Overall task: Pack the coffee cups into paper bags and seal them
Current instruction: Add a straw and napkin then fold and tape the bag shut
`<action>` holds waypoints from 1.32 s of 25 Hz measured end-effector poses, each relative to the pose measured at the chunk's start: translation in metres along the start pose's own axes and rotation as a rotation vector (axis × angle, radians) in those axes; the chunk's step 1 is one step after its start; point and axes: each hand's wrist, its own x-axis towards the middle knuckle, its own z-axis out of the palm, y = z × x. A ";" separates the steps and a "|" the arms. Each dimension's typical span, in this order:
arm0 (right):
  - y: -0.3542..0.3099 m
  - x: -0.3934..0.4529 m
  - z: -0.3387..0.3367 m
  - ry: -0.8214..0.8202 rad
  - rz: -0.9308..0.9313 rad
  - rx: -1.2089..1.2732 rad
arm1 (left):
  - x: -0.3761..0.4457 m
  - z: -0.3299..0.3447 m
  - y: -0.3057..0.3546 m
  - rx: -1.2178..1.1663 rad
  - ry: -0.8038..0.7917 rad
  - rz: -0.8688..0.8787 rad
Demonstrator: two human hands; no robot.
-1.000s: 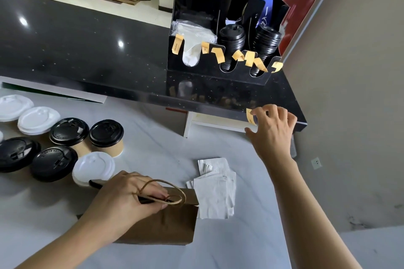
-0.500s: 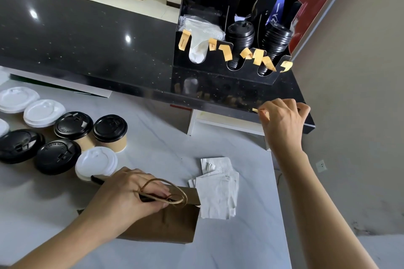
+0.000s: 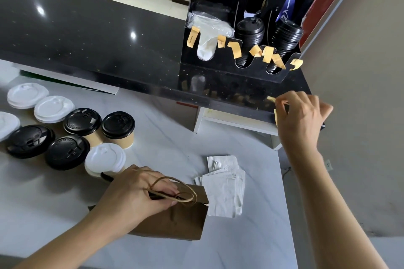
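We are at the sealing step: the kraft paper bag stands near the front edge of the white marble tabletop, its top folded shut, and our left hand presses down on that fold with the fingers curled over it, the twisted paper handle looping across the knuckles. Whether a cup is already inside we cannot see.

Our right hand is up at the right end of the black counter ledge, thumb and forefinger pinched on a tan sticker strip that hangs at the ledge's edge. More such strips dangle from the front of the black acrylic organizer on the ledge.

The remaining lidded coffee cups, black-lidded and white-lidded, cluster at the left edge of the tabletop, well apart from the bag; a loose pile of white napkins lies just beside the bag on its right.

Next, we judge, the strip must come free without curling onto itself, travel down to the bag, and be laid across the folded top while the left hand keeps the fold flat
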 end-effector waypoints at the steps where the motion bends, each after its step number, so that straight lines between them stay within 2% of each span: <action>1: -0.004 0.005 -0.010 0.004 -0.015 0.025 | 0.000 0.000 0.001 -0.005 0.001 -0.003; 4: -0.027 0.004 -0.039 -0.112 -0.081 0.100 | 0.002 0.001 0.001 -0.012 0.001 -0.030; 9: -0.073 -0.051 -0.056 -0.307 -0.165 0.143 | 0.002 0.002 -0.002 -0.039 -0.001 -0.047; 18: -0.106 -0.128 -0.082 -0.577 -0.197 0.305 | -0.002 0.000 0.002 -0.076 0.039 -0.149; 33: -0.122 -0.157 -0.092 -0.671 -0.179 0.238 | 0.000 0.001 0.000 -0.066 -0.014 -0.151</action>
